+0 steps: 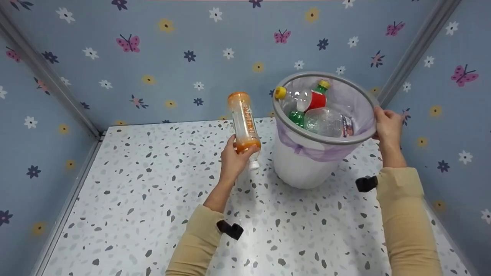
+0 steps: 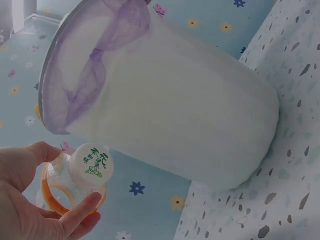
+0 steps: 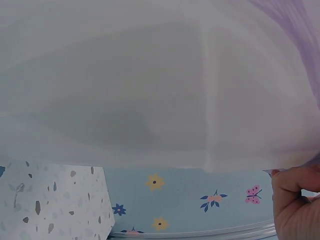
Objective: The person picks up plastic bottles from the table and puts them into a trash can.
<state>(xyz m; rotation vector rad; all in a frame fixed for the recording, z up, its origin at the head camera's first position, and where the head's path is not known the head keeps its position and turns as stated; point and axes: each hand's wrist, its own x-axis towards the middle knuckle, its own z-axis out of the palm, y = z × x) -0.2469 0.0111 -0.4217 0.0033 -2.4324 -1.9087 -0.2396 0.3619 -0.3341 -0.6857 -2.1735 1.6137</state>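
My left hand point(image 1: 234, 161) grips a clear plastic bottle point(image 1: 245, 120) with an orange and white label, tilted with its white cap point(image 2: 92, 167) down toward me. In the left wrist view the thumb and fingers wrap round the bottle near its shoulder. Just right of it stands a white trash can point(image 1: 303, 168) with a grey rim point(image 1: 324, 140) and a purple liner point(image 1: 360, 103). Inside lie several empty bottles, among them a red-labelled bottle point(image 1: 317, 100) and a large clear bottle point(image 1: 326, 122). My right hand point(image 1: 388, 124) holds the can's rim at its right side.
The can stands on a white speckled surface point(image 1: 153, 199). Blue flowered panels point(image 1: 215, 38) rise at the back and both sides, with metal corner posts point(image 1: 418, 50). A yellow-capped bottle neck point(image 1: 280, 92) leans over the can's left rim.
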